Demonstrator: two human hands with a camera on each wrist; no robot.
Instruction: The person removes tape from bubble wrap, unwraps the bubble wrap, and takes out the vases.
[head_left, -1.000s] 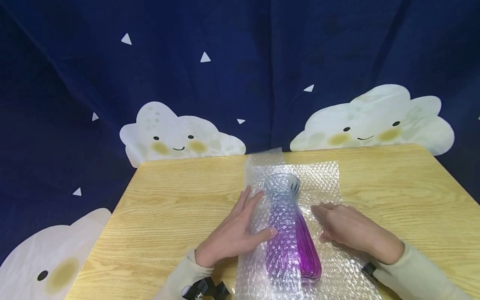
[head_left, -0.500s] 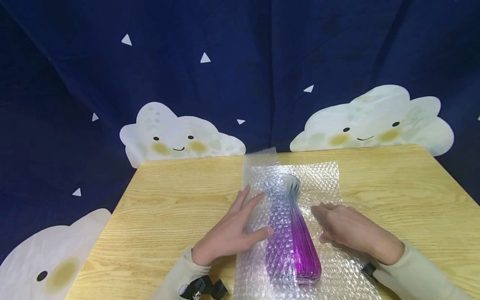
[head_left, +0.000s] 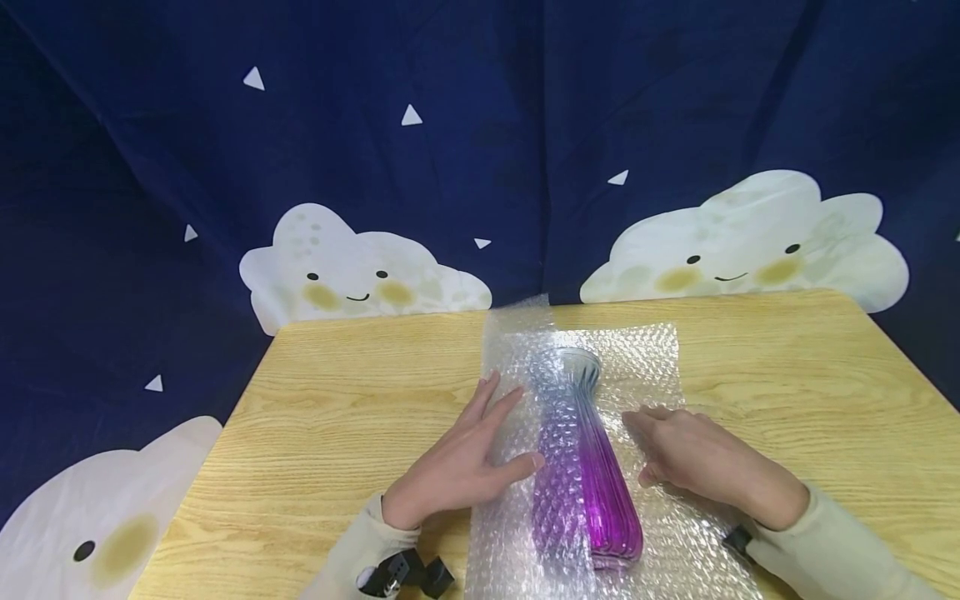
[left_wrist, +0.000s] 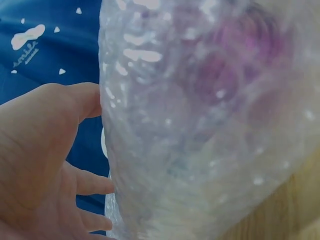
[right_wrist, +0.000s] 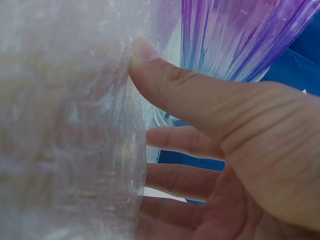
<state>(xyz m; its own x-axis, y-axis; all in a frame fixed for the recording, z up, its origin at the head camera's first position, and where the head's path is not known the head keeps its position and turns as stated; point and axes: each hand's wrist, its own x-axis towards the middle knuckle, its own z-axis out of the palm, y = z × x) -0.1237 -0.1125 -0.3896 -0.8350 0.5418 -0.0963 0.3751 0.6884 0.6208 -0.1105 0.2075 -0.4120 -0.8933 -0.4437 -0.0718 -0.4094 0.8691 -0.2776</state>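
A glass vase (head_left: 611, 492), magenta at the wide base and pale blue toward the neck, lies on a sheet of bubble wrap (head_left: 697, 546). One flap of the wrap covers the vase's left part. My left hand (head_left: 461, 467) rests on that flap with fingers spread and thumb pointing at the vase. In the left wrist view, the fingertips of this hand (left_wrist: 45, 160) touch the edge of the wrap. Just right of the vase, my right hand (head_left: 701, 454) presses its fingertips on the wrap. The right wrist view shows its thumb (right_wrist: 175, 90) against the plastic.
Wooden table (head_left: 352, 417) extends on both sides of the wrap. Behind it hangs a dark blue curtain (head_left: 450, 50) with printed clouds. Black straps with small devices (head_left: 408, 575) sit at the wrists.
The left hand has shifted slightly left, drawing the flap with it, so more of the vase shows uncovered. The right hand has stayed in place.
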